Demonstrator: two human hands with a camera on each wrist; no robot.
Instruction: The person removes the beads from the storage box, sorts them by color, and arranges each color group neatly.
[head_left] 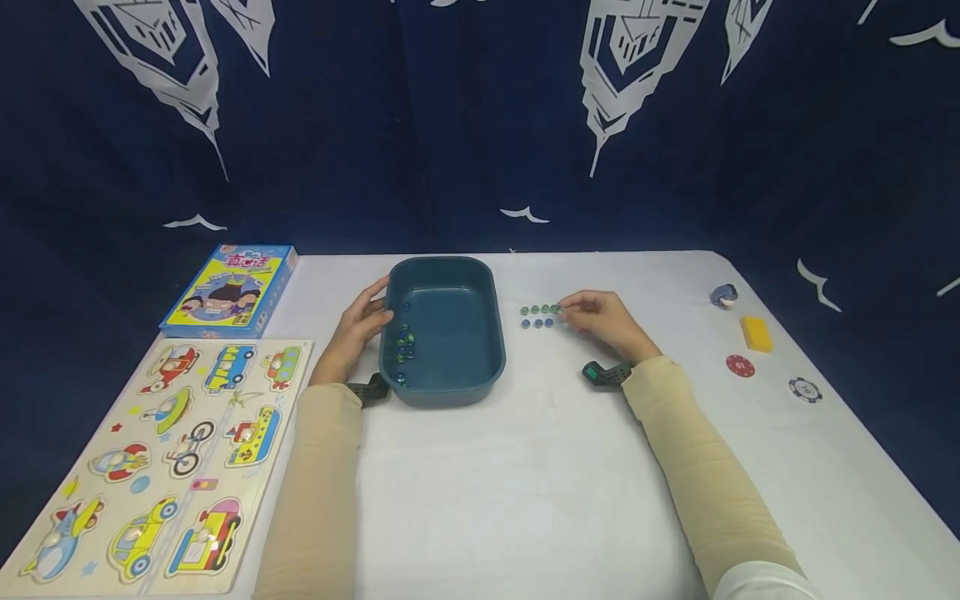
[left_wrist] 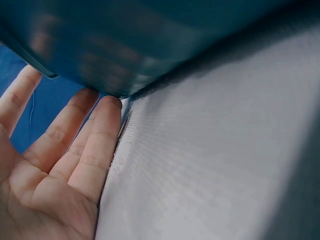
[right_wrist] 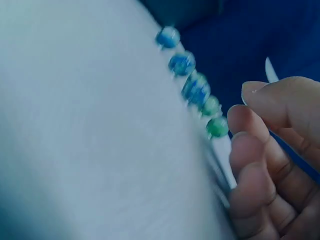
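My left hand point(head_left: 356, 325) rests at the left side of a dark teal plastic bin point(head_left: 450, 383), its thumb by the rim. In the left wrist view its nearly straight fingers point(left_wrist: 95, 150) touch the bin's outer wall. Marbles point(head_left: 406, 340), blue and green, lie along the left part of the bin's floor. To the right of the bin several green marbles point(head_left: 535, 310) form a row, with three blue marbles point(head_left: 537, 323) in front. My right hand point(head_left: 600, 317) is at the row's right end, fingers loosely bent, fingertips right beside the last green marble point(right_wrist: 217, 127).
At the left are a wooden picture puzzle board point(head_left: 161, 442) and a blue-and-yellow card box point(head_left: 228, 292). Along the right lie a small blue figure point(head_left: 723, 295), a yellow block point(head_left: 756, 334), a red chip point(head_left: 740, 366) and a black-and-white chip point(head_left: 805, 389). A dark curtain point(head_left: 450, 125) hangs behind the white table.
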